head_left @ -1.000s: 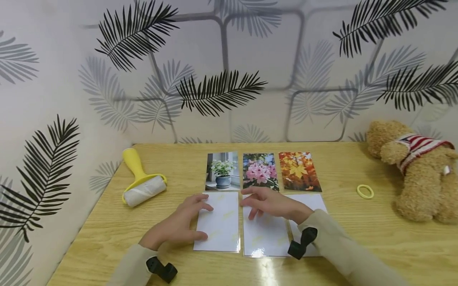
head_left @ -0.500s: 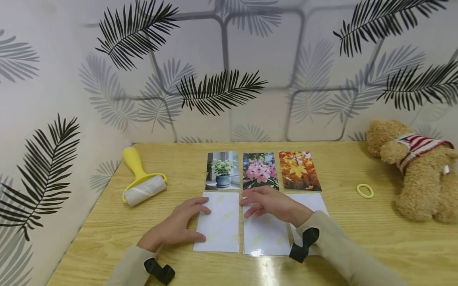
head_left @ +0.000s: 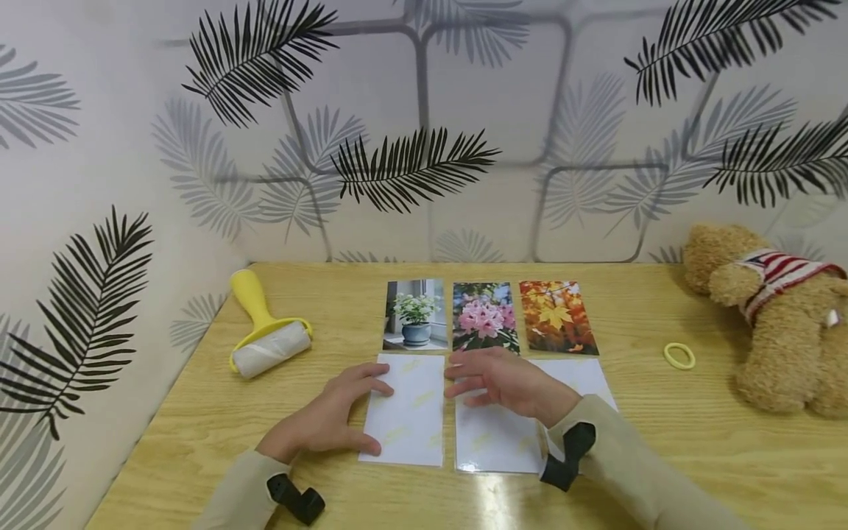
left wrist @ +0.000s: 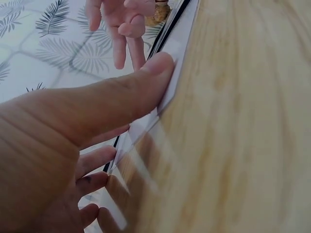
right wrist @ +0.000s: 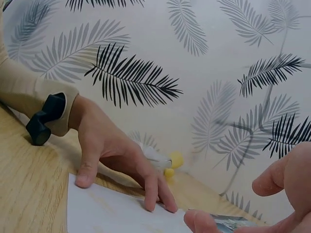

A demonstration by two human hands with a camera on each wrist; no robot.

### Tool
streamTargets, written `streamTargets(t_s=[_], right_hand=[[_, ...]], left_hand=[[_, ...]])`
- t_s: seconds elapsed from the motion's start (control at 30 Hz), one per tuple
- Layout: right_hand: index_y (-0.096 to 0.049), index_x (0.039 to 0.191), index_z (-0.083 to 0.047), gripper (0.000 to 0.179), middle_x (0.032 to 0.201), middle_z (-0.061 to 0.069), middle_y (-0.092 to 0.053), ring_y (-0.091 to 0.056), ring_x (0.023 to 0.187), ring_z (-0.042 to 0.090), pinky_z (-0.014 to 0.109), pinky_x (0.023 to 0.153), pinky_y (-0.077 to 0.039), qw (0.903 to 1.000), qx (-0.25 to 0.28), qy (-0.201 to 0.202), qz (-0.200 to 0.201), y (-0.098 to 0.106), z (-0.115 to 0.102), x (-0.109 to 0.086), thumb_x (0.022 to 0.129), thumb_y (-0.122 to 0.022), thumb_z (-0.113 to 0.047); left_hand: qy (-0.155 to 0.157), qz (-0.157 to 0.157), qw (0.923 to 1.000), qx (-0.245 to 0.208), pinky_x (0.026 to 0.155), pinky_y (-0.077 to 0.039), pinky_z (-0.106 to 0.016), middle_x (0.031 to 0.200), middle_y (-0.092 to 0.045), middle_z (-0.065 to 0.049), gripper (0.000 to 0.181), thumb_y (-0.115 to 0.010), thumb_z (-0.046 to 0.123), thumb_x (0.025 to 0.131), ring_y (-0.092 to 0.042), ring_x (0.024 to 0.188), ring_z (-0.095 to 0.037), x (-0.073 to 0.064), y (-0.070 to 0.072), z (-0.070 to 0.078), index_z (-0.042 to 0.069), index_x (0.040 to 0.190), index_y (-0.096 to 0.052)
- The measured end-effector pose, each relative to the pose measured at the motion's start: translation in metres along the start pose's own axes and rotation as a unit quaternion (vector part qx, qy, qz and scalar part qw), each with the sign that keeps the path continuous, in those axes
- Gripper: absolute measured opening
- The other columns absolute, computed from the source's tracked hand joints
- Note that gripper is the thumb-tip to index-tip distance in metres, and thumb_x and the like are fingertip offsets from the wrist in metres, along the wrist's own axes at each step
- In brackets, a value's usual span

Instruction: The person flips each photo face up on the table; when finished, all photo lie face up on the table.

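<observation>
Three white sheets with faint yellow print and glossy edges lie in a row. My left hand [head_left: 327,419], fingers spread, rests along the left side of the left sheet [head_left: 411,412]; in the left wrist view its thumb [left wrist: 121,99] touches the edge. Over the middle sheet [head_left: 493,442] is my right hand [head_left: 506,383], fingers loosely extended and holding nothing. Its forearm partly covers the right sheet [head_left: 586,375]. Directly behind the row lie photos of a potted plant [head_left: 414,316], pink flowers [head_left: 483,316] and autumn leaves [head_left: 556,316].
A yellow-handled roller [head_left: 268,327] lies at the left of the wooden table [head_left: 318,294]. On the right are a yellow ring [head_left: 679,356] and a teddy bear [head_left: 782,324] in a striped top. A leaf-patterned wall [head_left: 490,213] rises behind the table.
The right hand's fingers have straightened and spread a little above the middle sheet. The left hand stays at the left sheet. The head view has shifted slightly.
</observation>
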State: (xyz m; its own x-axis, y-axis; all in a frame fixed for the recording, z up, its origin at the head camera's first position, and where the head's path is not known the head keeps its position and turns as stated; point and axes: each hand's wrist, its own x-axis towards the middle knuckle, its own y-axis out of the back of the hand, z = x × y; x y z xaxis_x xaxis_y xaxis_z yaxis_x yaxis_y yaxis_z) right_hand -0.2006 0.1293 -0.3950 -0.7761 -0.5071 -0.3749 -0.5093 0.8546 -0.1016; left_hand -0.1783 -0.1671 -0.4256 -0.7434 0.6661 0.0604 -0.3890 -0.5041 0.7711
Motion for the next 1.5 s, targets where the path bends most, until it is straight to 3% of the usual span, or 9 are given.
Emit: streamTargets(t_s=[0.17,0.33,0.4,0.5,0.83,1.07,1.3,1.4,1.5], right_hand=[[-0.036,0.142,0.009,0.052,0.137,0.027,-0.051,-0.067,0.087,0.008,0.023,0.076,-0.053,0.9998,0.017,0.002,0.011,0.003,0.004,0.004,0.102,-0.043,-0.023],[-0.042,0.136,0.008,0.046,0.105,0.011,-0.071,-0.065,0.073,0.004,0.019,0.066,-0.051,0.9999,0.01,-0.011,-0.005,0.003,0.008,0.012,0.101,-0.046,-0.024],[-0.045,0.128,0.005,0.039,0.092,0.003,-0.072,-0.062,0.066,0.004,0.017,0.06,-0.048,0.9995,0.022,-0.019,-0.008,0.002,0.009,0.014,0.101,-0.045,-0.023],[-0.045,0.12,0.001,0.03,0.083,0.001,-0.072,-0.059,0.059,0.003,0.016,0.054,-0.044,0.9986,0.042,-0.029,-0.013,0.001,0.008,0.013,0.101,-0.043,-0.022],[-0.026,0.14,0.013,0.053,0.081,-0.002,-0.069,-0.056,0.056,0.001,0.012,0.049,-0.04,0.9899,0.103,-0.046,-0.086,0.003,0.007,0.008,0.103,-0.032,-0.025],[-0.035,0.134,0.012,0.046,0.075,-0.004,-0.066,-0.05,0.054,0.001,0.012,0.047,-0.037,0.9849,0.142,-0.031,-0.094,0.007,0.013,0.011,0.104,-0.033,-0.023],[-0.057,0.116,-0.005,0.026,0.074,-0.006,-0.065,-0.05,0.055,0.0,0.014,0.049,-0.036,0.9829,0.144,-0.002,-0.114,0.01,0.017,0.01,0.103,-0.041,-0.022],[-0.056,0.119,-0.005,0.028,0.073,-0.007,-0.063,-0.05,0.055,-0.001,0.014,0.049,-0.036,0.9826,0.141,0.006,-0.121,0.011,0.018,0.01,0.103,-0.041,-0.022],[-0.05,0.132,0.0,0.038,0.071,-0.009,-0.06,-0.046,0.054,-0.001,0.014,0.05,-0.035,0.9835,0.133,0.008,-0.122,0.011,0.019,0.01,0.103,-0.042,-0.022]], left_hand=[[0.009,-0.005,0.9999,-0.002,0.104,-0.023,-0.066,0.151,-0.034,-0.017,0.064,-0.085,0.036,0.071,-0.026,0.14,-0.041,0.001,-0.001,-0.002,0.011,0.123,-0.058],[0.013,-0.007,0.9999,-0.002,0.104,-0.023,-0.066,0.152,-0.034,-0.015,0.065,-0.084,0.038,0.07,-0.026,0.141,-0.04,0.001,-0.001,-0.003,0.012,0.124,-0.058],[0.014,-0.007,0.9999,-0.005,0.104,-0.022,-0.066,0.152,-0.034,-0.015,0.065,-0.084,0.038,0.07,-0.026,0.141,-0.04,0.001,-0.001,-0.002,0.012,0.124,-0.058],[0.017,-0.009,0.9998,-0.01,0.104,-0.02,-0.066,0.152,-0.033,-0.014,0.064,-0.084,0.038,0.071,-0.025,0.141,-0.041,0.001,-0.001,-0.002,0.012,0.124,-0.058],[0.029,-0.014,0.9992,-0.022,0.104,-0.019,-0.067,0.153,-0.032,-0.014,0.064,-0.084,0.036,0.072,-0.023,0.142,-0.04,0.0,0.001,0.0,0.012,0.124,-0.057],[0.017,-0.012,0.9996,-0.019,0.104,-0.02,-0.067,0.153,-0.032,-0.014,0.064,-0.084,0.036,0.071,-0.023,0.142,-0.04,-0.002,0.0,0.0,0.012,0.125,-0.057],[0.02,-0.015,0.9994,-0.023,0.105,-0.018,-0.067,0.154,-0.032,-0.013,0.064,-0.084,0.036,0.072,-0.022,0.143,-0.039,-0.001,0.0,-0.001,0.012,0.125,-0.057],[0.016,-0.016,0.9994,-0.025,0.105,-0.018,-0.067,0.154,-0.032,-0.014,0.064,-0.084,0.036,0.072,-0.021,0.143,-0.04,-0.001,0.0,-0.002,0.012,0.125,-0.057],[0.012,-0.015,0.9995,-0.027,0.105,-0.017,-0.068,0.154,-0.032,-0.014,0.065,-0.084,0.035,0.072,-0.021,0.143,-0.04,-0.001,-0.001,-0.003,0.012,0.126,-0.056]])
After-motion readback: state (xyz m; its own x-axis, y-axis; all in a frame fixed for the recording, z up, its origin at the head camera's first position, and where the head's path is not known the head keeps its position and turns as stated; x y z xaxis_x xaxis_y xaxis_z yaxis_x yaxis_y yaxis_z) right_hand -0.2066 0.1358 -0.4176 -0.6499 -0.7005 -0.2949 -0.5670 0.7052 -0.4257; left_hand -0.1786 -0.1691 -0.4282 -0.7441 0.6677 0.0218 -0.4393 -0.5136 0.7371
